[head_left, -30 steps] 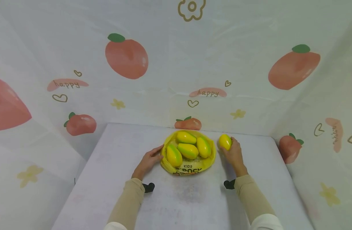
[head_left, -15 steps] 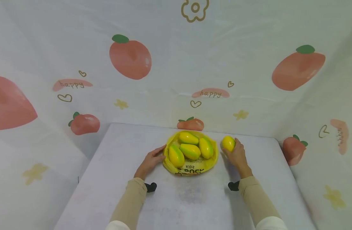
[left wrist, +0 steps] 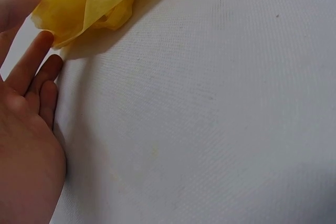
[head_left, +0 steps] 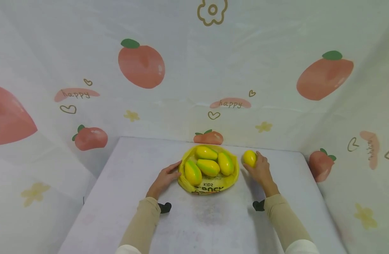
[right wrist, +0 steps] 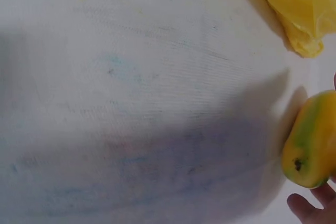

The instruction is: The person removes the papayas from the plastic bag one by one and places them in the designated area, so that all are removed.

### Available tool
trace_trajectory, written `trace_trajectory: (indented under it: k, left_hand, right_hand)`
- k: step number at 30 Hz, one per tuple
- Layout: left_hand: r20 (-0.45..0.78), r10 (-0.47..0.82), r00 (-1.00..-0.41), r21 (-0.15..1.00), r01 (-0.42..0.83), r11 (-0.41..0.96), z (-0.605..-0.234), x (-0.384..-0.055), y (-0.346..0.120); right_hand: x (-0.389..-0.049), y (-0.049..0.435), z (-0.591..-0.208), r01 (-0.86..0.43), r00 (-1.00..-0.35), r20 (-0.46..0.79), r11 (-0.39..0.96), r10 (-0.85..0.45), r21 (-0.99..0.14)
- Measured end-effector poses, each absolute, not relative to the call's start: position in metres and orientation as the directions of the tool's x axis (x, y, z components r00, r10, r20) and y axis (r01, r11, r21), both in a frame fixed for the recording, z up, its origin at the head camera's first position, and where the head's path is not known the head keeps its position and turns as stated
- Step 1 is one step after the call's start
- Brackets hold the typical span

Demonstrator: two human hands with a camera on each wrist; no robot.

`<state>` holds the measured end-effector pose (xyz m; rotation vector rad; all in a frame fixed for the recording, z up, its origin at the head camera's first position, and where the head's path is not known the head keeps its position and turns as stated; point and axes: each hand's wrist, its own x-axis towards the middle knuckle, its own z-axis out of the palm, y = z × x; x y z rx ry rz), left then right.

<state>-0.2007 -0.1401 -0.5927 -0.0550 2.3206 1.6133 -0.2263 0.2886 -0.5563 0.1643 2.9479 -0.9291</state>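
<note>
My right hand (head_left: 259, 171) grips a yellow-green fruit (head_left: 249, 158), fingers curled round its far side and the thumb against its near side. The right wrist view catches one end of it, with a dark spot in the skin and a few of my fingertips at the frame's edge. I can't tell whether its underside touches the table. It sits just to the right of the yellow bag (head_left: 216, 187), apart from it.

My left hand (head_left: 164, 179) is at the other side of the bag, its fingers extended and a little spread, the tips touching the crumpled plastic.

The bag lies with its mouth wide and its rim bunched into a rough ring. Four more fruits (head_left: 208, 167) lie inside: one at the back, one on the right, one in the middle, one front left. Dark lettering runs along the near side, flipped from where I look.

Under everything is the white table (head_left: 210, 233), faintly stained. Tan sleeves (head_left: 140, 222) cover my forearms, with a small black piece (head_left: 165, 207) jutting inward at each wrist. Beyond the table's back edge hangs a pale cloth (head_left: 188, 70) printed with peaches, hearts and "happy".
</note>
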Motion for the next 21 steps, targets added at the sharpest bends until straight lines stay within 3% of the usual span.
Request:
trace_trajectory:
  k: [21]
  left_hand:
    - [-0.308, 0.138, -0.941, 0.901, -0.242, 0.360, -0.594, -0.202, -0.140]
  right_hand:
    - [-0.218, 0.290, -0.530, 0.002, -1.000, 0.013, 0.946, 0.006, -0.325]
